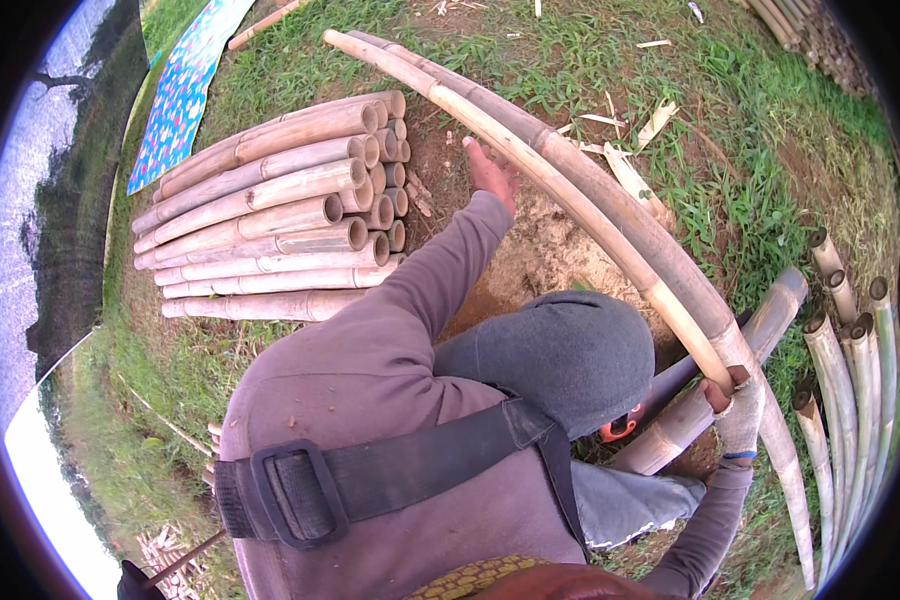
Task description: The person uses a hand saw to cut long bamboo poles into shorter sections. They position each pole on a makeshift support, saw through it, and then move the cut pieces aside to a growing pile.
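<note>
The long bamboo pole (590, 205) sweeps across the ground from twelve o'clock down to four o'clock, with a second pole (660, 235) lying tight against it. The right hand (740, 410), in a pale glove at four o'clock, has its grip wrapped closed around the pole near the thick end. The left hand (490, 172), bare, is stretched out toward twelve o'clock, its grip spread flat and holding nothing, fingertips right at the pole's side. To handle a pole this long well, I'd say the far hand should close around the stem rather than push with an open palm, so the curve can't roll, and both hands should lift together. At nine o'clock sits a stack of cut bamboo lengths (270, 220), well clear. A thick bamboo piece (770, 310) lies under the pole at three o'clock, beside a bundle of poles (840, 370). It's hard to say whether the left fingertips actually touch the pole. A grey cap (570, 355) hides the bare soil (530, 250) below it, and the pole's thin tip runs out of the picture.
</note>
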`<control>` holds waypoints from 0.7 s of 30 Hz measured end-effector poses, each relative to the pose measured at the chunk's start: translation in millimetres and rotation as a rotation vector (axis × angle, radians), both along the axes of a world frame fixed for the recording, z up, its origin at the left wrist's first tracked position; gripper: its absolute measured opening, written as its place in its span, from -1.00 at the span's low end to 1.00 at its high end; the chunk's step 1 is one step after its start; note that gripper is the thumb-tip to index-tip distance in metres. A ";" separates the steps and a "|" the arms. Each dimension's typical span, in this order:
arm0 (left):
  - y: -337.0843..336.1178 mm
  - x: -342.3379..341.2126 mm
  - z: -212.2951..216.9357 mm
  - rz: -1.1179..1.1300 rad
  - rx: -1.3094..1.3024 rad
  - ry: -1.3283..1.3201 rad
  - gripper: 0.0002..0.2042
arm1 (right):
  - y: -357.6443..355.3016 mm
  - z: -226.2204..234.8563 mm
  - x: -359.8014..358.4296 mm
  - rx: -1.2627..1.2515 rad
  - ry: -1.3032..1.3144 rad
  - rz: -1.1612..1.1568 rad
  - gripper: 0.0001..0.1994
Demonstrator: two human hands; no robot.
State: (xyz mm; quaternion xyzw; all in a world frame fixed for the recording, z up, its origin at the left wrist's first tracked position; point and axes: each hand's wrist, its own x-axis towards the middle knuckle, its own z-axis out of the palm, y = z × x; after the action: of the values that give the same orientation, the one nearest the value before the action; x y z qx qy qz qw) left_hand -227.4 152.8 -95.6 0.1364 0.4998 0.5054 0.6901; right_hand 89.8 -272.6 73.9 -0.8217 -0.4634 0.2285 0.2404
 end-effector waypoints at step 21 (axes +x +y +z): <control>-85.8 50.9 38.8 -0.478 1.445 1.108 -0.38 | -15.8 -85.7 61.8 0.063 -0.589 -0.076 -0.48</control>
State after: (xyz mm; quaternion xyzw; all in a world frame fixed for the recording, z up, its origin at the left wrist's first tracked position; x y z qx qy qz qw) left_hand -176.5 67.0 -56.8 0.8513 0.2811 0.4013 0.1877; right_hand 151.6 -288.4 -11.7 -0.8617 -0.4887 -0.0433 0.1294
